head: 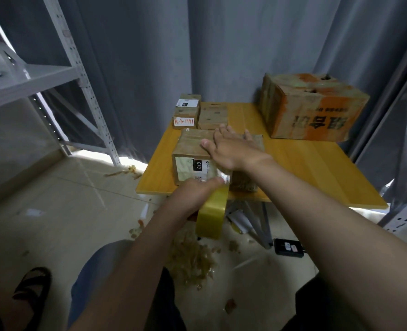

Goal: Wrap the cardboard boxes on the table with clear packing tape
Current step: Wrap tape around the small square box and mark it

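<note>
Brown taped box (193,149) near table edge, yellowish tape roll (212,215)

The right hand (228,149) lies flat on the front box (193,149) and hides much of its top. The print on the white label (199,169) is too small to read, except "070". The left hand (193,194) covers the label's lower end and part of the tape roll (213,215), so the roll's hole cannot be seen. At the left of the frame, the shelf (30,80) is cut off by the edge. A black sandal (32,291) at the lower left is blurry. The big box (312,108) has blurry writing.
</note>
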The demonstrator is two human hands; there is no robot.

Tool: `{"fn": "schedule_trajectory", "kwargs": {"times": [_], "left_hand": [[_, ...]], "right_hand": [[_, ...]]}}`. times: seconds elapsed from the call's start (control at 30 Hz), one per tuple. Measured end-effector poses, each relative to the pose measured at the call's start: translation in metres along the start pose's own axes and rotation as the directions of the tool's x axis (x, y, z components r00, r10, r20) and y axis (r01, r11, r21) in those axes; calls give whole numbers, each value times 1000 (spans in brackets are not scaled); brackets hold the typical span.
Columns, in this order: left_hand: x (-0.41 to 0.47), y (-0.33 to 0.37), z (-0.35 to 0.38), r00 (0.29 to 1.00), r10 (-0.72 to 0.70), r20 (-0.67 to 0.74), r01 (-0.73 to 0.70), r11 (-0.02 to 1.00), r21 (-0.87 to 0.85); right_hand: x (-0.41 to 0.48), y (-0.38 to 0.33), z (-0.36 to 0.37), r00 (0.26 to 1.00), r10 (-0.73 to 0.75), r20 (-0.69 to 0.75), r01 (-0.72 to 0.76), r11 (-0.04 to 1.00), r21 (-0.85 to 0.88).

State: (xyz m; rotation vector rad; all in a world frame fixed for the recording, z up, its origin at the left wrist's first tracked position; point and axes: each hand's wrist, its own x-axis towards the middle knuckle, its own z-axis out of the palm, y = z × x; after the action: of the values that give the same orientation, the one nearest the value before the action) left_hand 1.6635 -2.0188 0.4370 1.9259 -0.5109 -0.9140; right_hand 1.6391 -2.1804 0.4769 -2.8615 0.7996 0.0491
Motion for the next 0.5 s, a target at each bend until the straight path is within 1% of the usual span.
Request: {"fn": "schedule_trajectory", "kwargs": {"times": [0.07, 0.13, 0.27, 0.3, 0.33, 0.37, 0.4, 0.43, 0.47, 0.5], "left_hand": [[-4, -8, 6, 995, -91, 40, 92, 996, -15], [-1, -14, 10, 991, -132, 38, 134, 990, -39], [2, -17, 18, 996, -87, -29, 86, 995, -51], [1, -15, 18, 995, -84, -57, 79, 994, -77], [-1, -14, 18, 994, -74, -83, 64, 991, -114], [-3, -12, 19, 993, -57, -105, 41, 988, -147], [-3, -12, 20, 992, -33, -118, 11, 983, -182], [-2, -12, 20, 992, -10, -122, -14, 980, -198], [-1, -12, 21, 992, 11, -125, -36, 979, -199], [0, -12, 21, 991, 19, -135, -45, 979, -197]], "right_hand": [[-1, 1, 1, 1000, 0, 4, 0, 1000, -4], [0, 0, 2, 1000, 3, -10, -3, 1000, -8], [-1, 1, 2, 998, 2, -63, 1, 999, 50], [-1, 2, 3, 994, -7, -105, 19, 994, 105], [-3, 2, 3, 983, -14, -184, 53, 977, 205], [-7, 3, 1, 957, 4, -291, 101, 933, 344], [-12, 5, -2, 913, 56, -403, 157, 865, 476], [-17, 10, -7, 865, 142, -481, 178, 810, 559], [-24, 16, -12, 818, 222, -531, 144, 814, 563], [-30, 24, -18, 782, 280, -556, 49, 863, 503]]}}
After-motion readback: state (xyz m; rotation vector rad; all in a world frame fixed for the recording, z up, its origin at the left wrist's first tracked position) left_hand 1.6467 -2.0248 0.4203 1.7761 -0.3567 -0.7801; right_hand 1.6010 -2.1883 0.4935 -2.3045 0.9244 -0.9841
